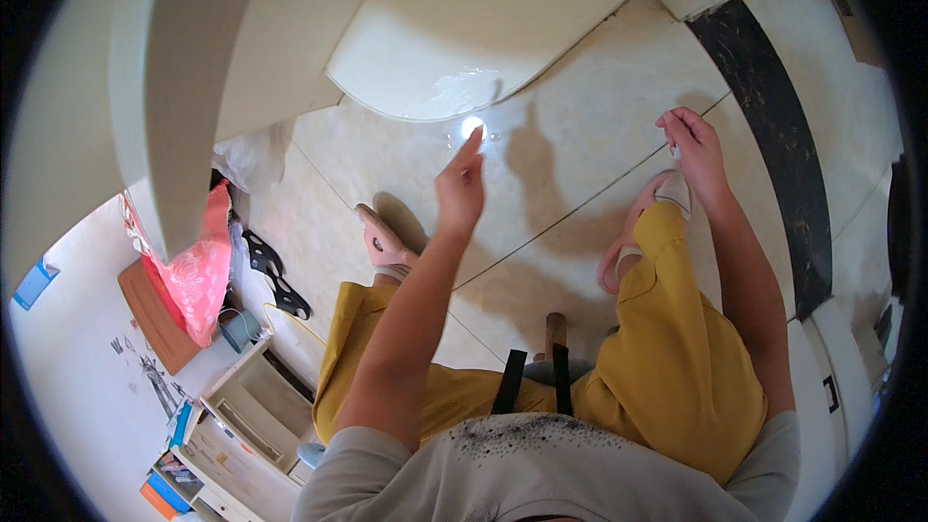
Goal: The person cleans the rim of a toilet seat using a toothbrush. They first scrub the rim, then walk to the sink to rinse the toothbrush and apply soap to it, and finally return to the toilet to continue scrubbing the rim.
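Observation:
My left hand [462, 185] is in front of me with its index finger stretched out and the other fingers curled. Its fingertip overlaps a bright glare spot on the tiled floor [580, 159], just short of the rounded lower edge of a cream-white panel [464, 29]. A glossy patch shines on that panel near the edge. Off to the right, my right hand [689, 138] has its fingers bent in around a small white object [676, 152], mostly hidden, whose kind I cannot tell. It is above my pink slipper [638, 214].
A pale upright post or edge [170, 87] rises close at the left. Beyond it are pink patterned fabric [192, 261], a plastic bag [254, 159], a black plastic part [275, 272] and a white cabinet [254, 406]. A dark stone strip [779, 130] crosses the floor at right.

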`<state>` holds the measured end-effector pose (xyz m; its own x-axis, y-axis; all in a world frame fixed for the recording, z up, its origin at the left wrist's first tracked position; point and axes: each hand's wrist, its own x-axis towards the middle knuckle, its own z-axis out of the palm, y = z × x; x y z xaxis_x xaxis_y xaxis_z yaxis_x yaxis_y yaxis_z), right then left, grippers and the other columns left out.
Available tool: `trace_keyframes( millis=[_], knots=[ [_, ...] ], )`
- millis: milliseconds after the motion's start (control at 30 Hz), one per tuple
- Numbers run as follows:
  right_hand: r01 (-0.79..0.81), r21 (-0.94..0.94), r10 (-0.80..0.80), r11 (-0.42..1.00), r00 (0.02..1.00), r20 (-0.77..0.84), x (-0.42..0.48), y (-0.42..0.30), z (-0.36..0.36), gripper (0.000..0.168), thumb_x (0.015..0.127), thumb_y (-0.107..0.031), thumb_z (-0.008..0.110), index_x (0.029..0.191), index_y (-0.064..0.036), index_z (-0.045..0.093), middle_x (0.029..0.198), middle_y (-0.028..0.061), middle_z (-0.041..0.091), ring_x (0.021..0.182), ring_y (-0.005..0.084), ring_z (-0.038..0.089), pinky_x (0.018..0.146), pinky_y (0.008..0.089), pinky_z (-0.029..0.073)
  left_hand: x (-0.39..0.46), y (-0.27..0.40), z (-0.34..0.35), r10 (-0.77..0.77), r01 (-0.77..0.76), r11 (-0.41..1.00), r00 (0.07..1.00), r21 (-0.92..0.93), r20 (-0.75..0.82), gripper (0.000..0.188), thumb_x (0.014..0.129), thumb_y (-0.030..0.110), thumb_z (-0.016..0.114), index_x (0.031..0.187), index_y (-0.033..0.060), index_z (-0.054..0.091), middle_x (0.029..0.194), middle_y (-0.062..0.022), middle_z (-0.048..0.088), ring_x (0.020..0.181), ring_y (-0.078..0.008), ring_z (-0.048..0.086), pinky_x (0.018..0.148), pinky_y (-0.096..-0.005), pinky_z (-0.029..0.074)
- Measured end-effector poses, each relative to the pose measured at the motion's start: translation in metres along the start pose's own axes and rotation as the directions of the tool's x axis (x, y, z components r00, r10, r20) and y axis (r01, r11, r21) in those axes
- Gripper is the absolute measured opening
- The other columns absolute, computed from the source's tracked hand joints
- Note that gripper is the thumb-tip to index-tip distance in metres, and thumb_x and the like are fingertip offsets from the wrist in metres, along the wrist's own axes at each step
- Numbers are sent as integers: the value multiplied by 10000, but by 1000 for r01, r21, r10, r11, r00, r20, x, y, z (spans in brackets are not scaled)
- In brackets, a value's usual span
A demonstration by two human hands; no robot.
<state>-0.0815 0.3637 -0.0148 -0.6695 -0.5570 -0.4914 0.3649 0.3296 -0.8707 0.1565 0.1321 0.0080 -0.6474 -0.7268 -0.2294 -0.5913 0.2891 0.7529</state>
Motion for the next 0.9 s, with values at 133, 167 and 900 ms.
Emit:
trace_keyframes(
  millis=[133, 167, 900],
  knots=[
    [-8, -10, 8, 1000, 1000, 4, -1, 0, 4, 194, 913, -188, 495, 842, -33, 586, 625, -53, 421, 567, 22, 356, 496, 178, 266, 6, 24, 39, 28, -31, 998, 999, -53, -43, 340, 858, -3, 500, 1185, 71, 557, 1136, -181, 572, 1029, -250, 590, 860, -283, 437],
    [-9, -17, 9, 1000, 1000, -3, -2, 1, 4, 192, 913, -188, 495, 841, -35, 586, 625, -53, 421, 566, 22, 355, 496, 178, 265, 3, 23, 38, 14, -17, 999, 998, -45, -69, 338, 858, -3, 499, 1183, 71, 558, 1133, -187, 571, 1029, -257, 589, 862, -285, 437],
    [-42, 21, 42, 999, 999, 11, 3, 5, 13, 195, 885, -189, 526, 830, -22, 609, 620, -47, 421, 582, 38, 367, 520, 191, 293, -31, -12, 18, -79, 99, 992, 972, 79, -221, 363, 870, 11, 483, 1219, 96, 536, 1145, -170, 574, 982, -239, 611, 829, -285, 451]
  ],
)
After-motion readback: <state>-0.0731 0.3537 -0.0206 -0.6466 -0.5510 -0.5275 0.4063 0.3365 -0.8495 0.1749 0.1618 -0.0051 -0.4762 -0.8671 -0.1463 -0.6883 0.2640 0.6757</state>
